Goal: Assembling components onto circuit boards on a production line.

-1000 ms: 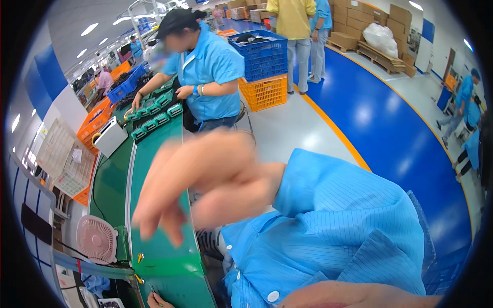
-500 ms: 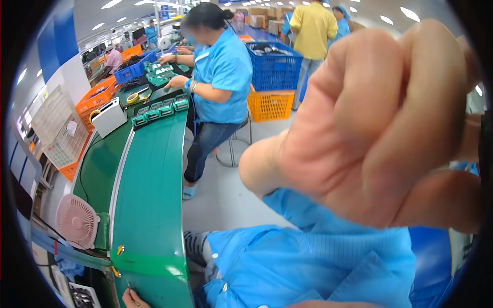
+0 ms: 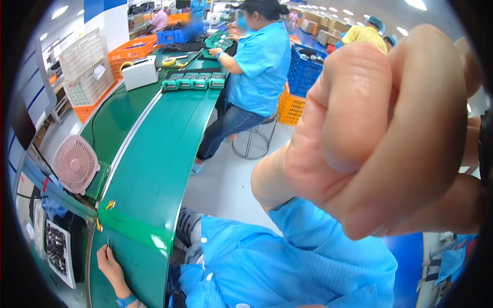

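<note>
Very large and close, my right hand [image 3: 359,138] fills the right side with its fingers curled in. Whatever those fingers hold, if anything, is hidden. From it a bare forearm runs back to a light blue sleeve [image 3: 303,220]. At the lower left, my left hand [image 3: 109,264] is closed on a thin, tweezer-like tool [image 3: 108,244] over the green work surface [image 3: 149,159]. A blue band [image 3: 127,300] circles that wrist. Two small yellow-and-metal pieces, one of them a yellow clip-like part [image 3: 110,205], lie just beyond the left hand.
A pink fan [image 3: 75,164] and a white tray of small dark parts [image 3: 59,251] stand left of the bench. Farther up it are green-framed units [image 3: 195,81] and a white box [image 3: 140,73]. A co-worker [image 3: 262,61] in blue sits there, beside stacked crates [image 3: 291,107].
The view has shifted, so the bench and co-worker sit farther right and the left hand shows more fully with its wristband. The right hand stays curled close up.
</note>
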The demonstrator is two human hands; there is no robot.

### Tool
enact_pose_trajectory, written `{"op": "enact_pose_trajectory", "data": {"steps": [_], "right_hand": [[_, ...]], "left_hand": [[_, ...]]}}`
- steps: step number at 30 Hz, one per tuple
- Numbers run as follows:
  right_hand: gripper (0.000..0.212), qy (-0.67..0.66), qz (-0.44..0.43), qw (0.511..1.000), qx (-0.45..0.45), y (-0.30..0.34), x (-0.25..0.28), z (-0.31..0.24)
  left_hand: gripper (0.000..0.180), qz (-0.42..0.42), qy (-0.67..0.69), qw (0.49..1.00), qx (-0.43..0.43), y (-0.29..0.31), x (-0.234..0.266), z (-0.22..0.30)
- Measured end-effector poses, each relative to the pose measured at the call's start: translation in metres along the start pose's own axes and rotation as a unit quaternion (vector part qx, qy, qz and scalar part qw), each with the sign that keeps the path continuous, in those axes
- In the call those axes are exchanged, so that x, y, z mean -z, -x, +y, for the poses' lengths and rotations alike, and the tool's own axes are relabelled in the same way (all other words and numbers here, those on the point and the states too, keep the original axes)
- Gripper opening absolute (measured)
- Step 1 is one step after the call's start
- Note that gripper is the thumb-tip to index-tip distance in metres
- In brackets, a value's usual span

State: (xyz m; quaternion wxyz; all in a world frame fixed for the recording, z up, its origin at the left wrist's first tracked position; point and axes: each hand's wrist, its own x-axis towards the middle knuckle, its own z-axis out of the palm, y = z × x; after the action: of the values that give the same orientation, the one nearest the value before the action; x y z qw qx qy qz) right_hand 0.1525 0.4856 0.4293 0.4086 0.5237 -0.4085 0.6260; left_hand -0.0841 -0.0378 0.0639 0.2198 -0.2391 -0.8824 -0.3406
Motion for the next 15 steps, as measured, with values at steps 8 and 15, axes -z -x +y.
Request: {"op": "enact_pose_trajectory", "data": {"steps": [8,15], "right_hand": [[0.074,0.034,0.058,0.998,-0.007,0.069,-0.071,0.109],[0.033,0.213,-0.006,0.958,-0.193,0.155,-0.082,0.205]], "left_hand": [[0.017,0.002,-0.012,0.999,0.042,0.011,-0.002,-0.014],[0.018,-0.016,-0.008,0.998,0.066,0.003,-0.005,-0.008]]}}
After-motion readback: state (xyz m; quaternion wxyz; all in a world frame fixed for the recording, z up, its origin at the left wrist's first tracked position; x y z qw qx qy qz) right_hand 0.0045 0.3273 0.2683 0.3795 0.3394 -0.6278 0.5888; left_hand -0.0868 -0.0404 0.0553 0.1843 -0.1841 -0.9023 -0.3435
